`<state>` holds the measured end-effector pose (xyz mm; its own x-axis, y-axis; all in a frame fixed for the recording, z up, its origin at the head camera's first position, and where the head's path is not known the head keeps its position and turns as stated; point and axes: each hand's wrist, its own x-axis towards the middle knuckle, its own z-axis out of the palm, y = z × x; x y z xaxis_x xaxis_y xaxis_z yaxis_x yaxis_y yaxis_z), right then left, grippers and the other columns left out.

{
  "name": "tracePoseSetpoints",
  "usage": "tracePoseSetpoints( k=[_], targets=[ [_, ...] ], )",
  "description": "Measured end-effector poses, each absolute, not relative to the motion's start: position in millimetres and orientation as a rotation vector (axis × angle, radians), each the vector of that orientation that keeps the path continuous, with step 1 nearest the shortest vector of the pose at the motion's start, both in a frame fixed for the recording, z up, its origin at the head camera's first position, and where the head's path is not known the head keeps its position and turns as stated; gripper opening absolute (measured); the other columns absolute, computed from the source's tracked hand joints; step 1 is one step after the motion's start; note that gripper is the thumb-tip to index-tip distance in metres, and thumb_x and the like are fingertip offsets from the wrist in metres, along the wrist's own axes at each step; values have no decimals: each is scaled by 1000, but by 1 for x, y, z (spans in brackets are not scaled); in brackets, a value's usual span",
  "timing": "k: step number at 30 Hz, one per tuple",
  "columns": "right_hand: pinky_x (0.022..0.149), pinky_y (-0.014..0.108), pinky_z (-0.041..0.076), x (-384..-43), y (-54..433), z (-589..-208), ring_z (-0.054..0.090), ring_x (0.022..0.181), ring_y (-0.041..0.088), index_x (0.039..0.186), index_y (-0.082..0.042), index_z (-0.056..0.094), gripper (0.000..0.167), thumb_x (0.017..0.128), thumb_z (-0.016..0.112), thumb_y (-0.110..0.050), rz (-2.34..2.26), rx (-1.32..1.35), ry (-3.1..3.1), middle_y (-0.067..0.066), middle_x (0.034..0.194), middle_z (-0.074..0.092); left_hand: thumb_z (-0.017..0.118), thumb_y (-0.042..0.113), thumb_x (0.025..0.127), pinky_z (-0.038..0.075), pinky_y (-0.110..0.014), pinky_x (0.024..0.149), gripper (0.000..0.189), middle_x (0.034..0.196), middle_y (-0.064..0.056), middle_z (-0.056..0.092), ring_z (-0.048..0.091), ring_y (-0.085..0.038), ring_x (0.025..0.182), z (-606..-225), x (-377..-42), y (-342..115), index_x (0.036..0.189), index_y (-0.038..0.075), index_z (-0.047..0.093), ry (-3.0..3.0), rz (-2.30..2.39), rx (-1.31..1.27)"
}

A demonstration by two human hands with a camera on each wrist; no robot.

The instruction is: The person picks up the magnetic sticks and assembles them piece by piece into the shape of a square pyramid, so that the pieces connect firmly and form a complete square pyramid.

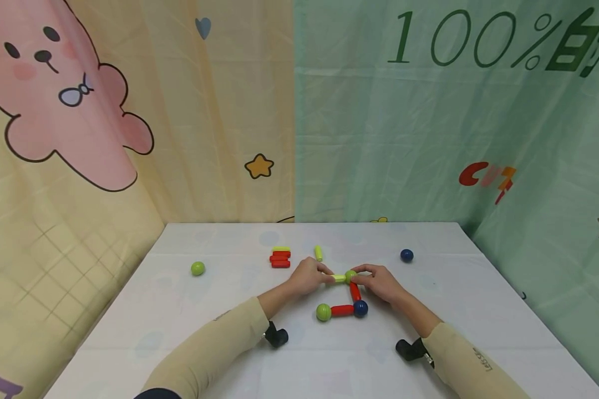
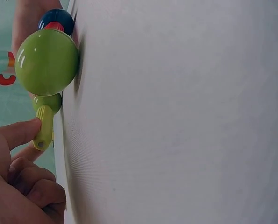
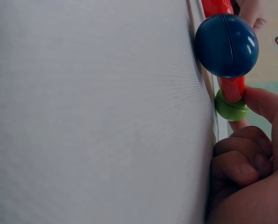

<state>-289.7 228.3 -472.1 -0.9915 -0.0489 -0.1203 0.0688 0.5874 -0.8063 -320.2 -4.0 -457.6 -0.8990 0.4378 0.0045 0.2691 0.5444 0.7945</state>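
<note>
My left hand [image 1: 309, 276] pinches a yellow-green rod [image 1: 339, 279] between thumb and finger. The rod's right end meets a green ball [image 1: 350, 276], which my right hand [image 1: 381, 283] grips from the right side. From that ball a red rod [image 1: 355, 292] runs toward me to a dark blue ball [image 1: 360, 308]. A second red rod [image 1: 342, 311] leads left from the blue ball to another green ball [image 1: 323, 312]. In the left wrist view this near green ball [image 2: 47, 63] looms large above the pinched rod [image 2: 44, 128]. The right wrist view shows the blue ball [image 3: 226, 45] close up.
Several short rods, red [image 1: 280, 264] and yellow-green [image 1: 281, 249], lie grouped behind my left hand. One more yellow-green rod [image 1: 318, 253] lies to their right. A loose green ball [image 1: 197, 269] sits at the left, a loose blue ball [image 1: 406, 255] at the back right of the white table [image 1: 219, 354].
</note>
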Motion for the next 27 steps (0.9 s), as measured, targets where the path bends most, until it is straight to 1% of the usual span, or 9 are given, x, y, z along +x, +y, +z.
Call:
tracePoseSetpoints(
  k=[11, 15, 20, 21, 24, 27],
  targets=[
    [64, 31, 31, -290, 228, -473, 44, 68, 18, 120, -17, 72, 36, 91, 71, -39, -1360, 29, 2694, -1, 69, 44, 76, 22, 89, 39, -24, 65, 18, 91, 4, 73, 52, -14, 79, -459, -319, -5, 103, 12, 81, 2568, 1294, 585],
    [64, 31, 31, -290, 229, -474, 45, 68, 19, 120, -17, 72, 37, 91, 71, -39, -1366, 30, 2686, -1, 69, 44, 76, 24, 89, 42, -25, 68, 20, 97, 1, 74, 54, -15, 84, -457, -316, -7, 104, 12, 81, 2565, 1310, 581],
    [64, 31, 31, -290, 228, -474, 44, 67, 18, 120, -17, 72, 37, 91, 72, -40, -1378, 30, 2680, -2, 68, 43, 77, 27, 88, 47, -29, 76, 24, 109, -4, 73, 57, -17, 95, -458, -316, -11, 106, 12, 80, 2595, 1327, 560],
    [63, 31, 31, -290, 228, -474, 44, 67, 18, 120, -17, 72, 38, 91, 72, -40, -1377, 32, 2681, -1, 68, 43, 76, 28, 88, 47, -30, 76, 24, 109, -5, 72, 57, -17, 96, -458, -315, -13, 107, 12, 80, 2604, 1329, 552],
    [63, 30, 31, -290, 228, -474, 45, 67, 19, 121, -17, 72, 38, 91, 72, -39, -1375, 38, 2682, -1, 68, 44, 76, 27, 89, 47, -30, 74, 25, 104, -3, 71, 56, -18, 93, -456, -314, -16, 108, 11, 79, 2610, 1354, 516],
    [62, 30, 31, -289, 228, -474, 45, 66, 19, 121, -17, 72, 37, 91, 71, -39, -1367, 41, 2688, -1, 67, 43, 76, 26, 89, 43, -28, 68, 25, 86, -3, 66, 52, -18, 83, -454, -310, -21, 109, 10, 79, 2609, 1387, 494]
  ],
)
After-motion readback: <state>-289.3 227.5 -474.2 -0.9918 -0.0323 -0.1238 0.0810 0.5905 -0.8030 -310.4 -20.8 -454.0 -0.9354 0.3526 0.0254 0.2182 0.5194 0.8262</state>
